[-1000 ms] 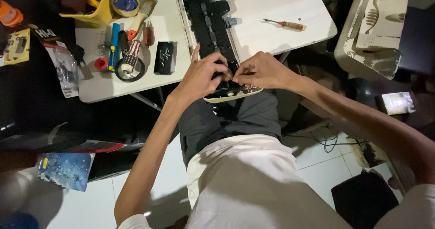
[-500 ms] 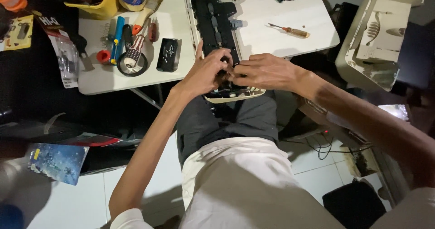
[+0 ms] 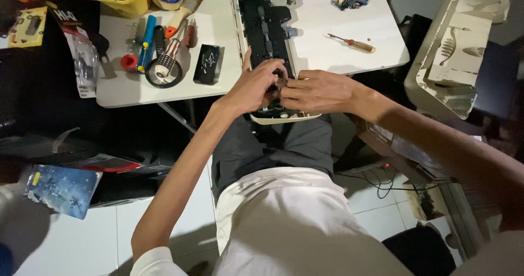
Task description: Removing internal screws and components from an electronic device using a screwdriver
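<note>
Black and cream, the opened printer chassis (image 3: 266, 30) lay stripped; our left hand (image 3: 255, 87) and right hand (image 3: 316, 90) pinched something unclear at its near end, screwdriver (image 3: 352, 43) beside it unused.

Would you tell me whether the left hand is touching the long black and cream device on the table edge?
Touching. The head view shows the left hand lying on the device at its near end, fingers spread over its black top, with no gap.
</note>
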